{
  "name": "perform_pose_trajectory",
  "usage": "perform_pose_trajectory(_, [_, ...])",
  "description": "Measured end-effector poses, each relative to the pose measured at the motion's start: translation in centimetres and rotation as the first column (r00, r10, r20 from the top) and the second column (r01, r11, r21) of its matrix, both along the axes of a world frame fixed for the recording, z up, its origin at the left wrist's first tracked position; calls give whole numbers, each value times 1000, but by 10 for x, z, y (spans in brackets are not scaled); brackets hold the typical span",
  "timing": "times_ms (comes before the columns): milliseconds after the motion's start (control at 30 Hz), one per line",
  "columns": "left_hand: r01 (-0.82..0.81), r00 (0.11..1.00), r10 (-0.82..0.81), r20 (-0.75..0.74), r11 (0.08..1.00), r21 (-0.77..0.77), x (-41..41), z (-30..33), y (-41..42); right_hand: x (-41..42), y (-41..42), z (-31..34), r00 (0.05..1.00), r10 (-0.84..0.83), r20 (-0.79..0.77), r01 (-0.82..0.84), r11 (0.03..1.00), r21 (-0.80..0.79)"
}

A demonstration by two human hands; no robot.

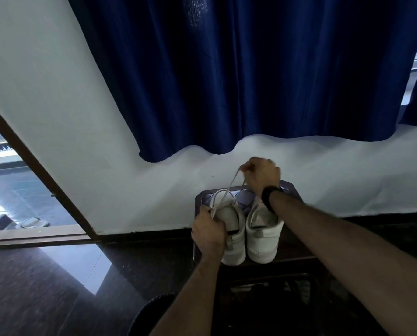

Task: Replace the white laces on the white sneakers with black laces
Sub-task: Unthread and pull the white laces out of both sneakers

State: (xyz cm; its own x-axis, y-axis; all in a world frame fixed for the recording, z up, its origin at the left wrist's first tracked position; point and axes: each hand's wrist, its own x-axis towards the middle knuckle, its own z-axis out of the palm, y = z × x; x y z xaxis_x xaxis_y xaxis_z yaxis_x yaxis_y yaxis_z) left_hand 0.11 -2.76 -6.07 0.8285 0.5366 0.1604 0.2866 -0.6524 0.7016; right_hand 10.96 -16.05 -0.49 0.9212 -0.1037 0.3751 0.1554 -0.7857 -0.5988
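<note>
Curtain [251, 81]: deep blue cloth, soft sheen along the folds.
Wall [57, 105]: painted, smooth, matt white.
Floor [45, 287]: dark polished stone, glossy, mirrors a patch of light.
Door frame [32, 163]: brown wood, smooth finish.
Stool [241, 194]: dark top with a faceted pattern, slight gloss; material cannot be told.
Left sneaker [234, 234] and right sneaker [263, 236]: white, smooth, leather-like uppers, dull finish.
Lace [229, 187]: flat white woven cloth, matt.
Wristband [269, 196]: black, matt, looks like rubber or plastic.
</note>
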Motion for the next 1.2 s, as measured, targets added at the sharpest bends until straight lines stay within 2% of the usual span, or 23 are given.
perform_pose_trajectory(33, [-2,1000,2,0,1000,2,0,-1,0,2,-8,1,997,-68,-45,68,998,-1])
perform_pose_trajectory(100, [-4,1000,4,-2,1000,-1,1,-2,0,2,-15,-5,992,-89,-89,70,977,-203])
perform_pose_trajectory(133, [-8,1000,8,4,1000,-5,1,-2,0,-1,-14,-10,998,-27,-55,10,957,-290])
perform_pose_trajectory(200, [-3,1000,3,17,1000,-13,2,-3,0,-10,-1,-14,971,235,-32,-230,897,-378])
perform_pose_trajectory(267, [1,1000,-1,11,1000,-8,1,-3,0,-21,19,-16,855,493,-158,-501,708,-498])
perform_pose_trajectory(300, [4,1000,-4,10,1000,-10,1,-3,0,-27,29,-17,809,547,-215,-557,596,-578])
perform_pose_trajectory(333, [10,1000,-10,12,1000,-17,1,-2,0,-32,39,-19,790,571,-224,-554,510,-658])
perform_pose_trajectory(400, [23,1000,-22,14,999,-38,1,0,-1,-36,48,-19,803,561,-201,-498,446,-744])
perform_pose_trajectory(500, [17,1000,-17,-7,1000,-25,0,-1,-1,-31,44,-14,869,460,-180,-405,455,-793])
perform_pose_trajectory(567, [4,1000,-4,-1,1000,-10,1,-4,-1,-24,33,-4,919,388,-75,-264,464,-846])
perform_pose_trajectory(600, [0,1000,0,0,1000,-6,1,-4,-1,-19,24,4,947,322,-7,-179,510,-842])
perform_pose_trajectory(667, [-6,1000,6,-1,1000,-7,1,-4,-1,-9,7,17,991,112,70,-24,675,-737])
perform_pose_trajectory(733, [-8,1000,8,7,1000,-14,1,-4,-1,-5,-5,24,999,-49,-1,35,740,-671])
perform_pose_trajectory(767, [-12,1000,12,10,1000,-16,2,-6,-1,-4,-6,21,999,-44,-10,25,735,-678])
perform_pose_trajectory(800, [-14,1000,14,13,1000,-16,3,-6,-1,-6,-4,16,999,33,-29,-44,746,-665])
perform_pose_trajectory(867, [-8,1000,8,19,1000,-9,4,-8,0,-15,10,2,937,328,-122,-338,762,-553])
perform_pose_trajectory(900, [-5,1000,5,26,1000,-5,4,-8,0,-20,19,-6,869,447,-211,-488,705,-515])
perform_pose_trajectory(933, [-2,1000,2,30,1000,-4,3,-7,1,-25,29,-15,813,511,-280,-572,609,-549])
perform_pose_trajectory(1000, [4,1000,-4,20,1000,-15,2,-6,1,-27,46,-32,802,531,-273,-540,449,-712])
perform_pose_trajectory(1033, [13,1000,-12,18,1000,-18,3,-6,1,-26,50,-36,824,512,-242,-490,429,-759])
perform_pose_trajectory(1133, [15,1000,-15,10,1000,-1,4,-7,2,-24,46,-24,882,435,-179,-396,482,-782])
perform_pose_trajectory(1200, [6,1000,-6,8,1000,8,4,-9,2,-20,34,-8,928,364,-82,-305,613,-729])
